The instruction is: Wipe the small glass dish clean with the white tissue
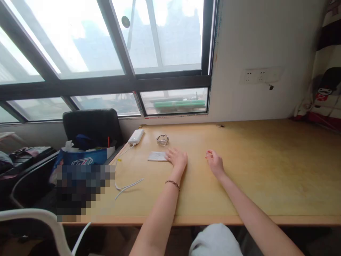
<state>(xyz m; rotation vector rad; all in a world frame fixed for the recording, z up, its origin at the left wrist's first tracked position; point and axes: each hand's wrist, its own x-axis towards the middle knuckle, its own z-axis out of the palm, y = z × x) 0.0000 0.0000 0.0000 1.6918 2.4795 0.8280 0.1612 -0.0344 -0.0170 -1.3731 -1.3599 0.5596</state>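
Note:
My left hand [177, 158] lies flat on the wooden desk [266, 170], fingers stretched out and touching the right edge of a small white folded paper [157, 156]. A beaded bracelet [172, 184] circles that wrist. My right hand [214, 161] hovers just above the desk a little to the right, fingers loosely curled, holding nothing I can make out. A glass ashtray [162, 140] sits beyond the left hand.
A white power bank [135, 136] with a white cable [125, 185] lies at the desk's left end. A black chair [92, 126] holding a blue bag [80, 160] stands left of the desk. A window and a wall socket [259, 76] are behind.

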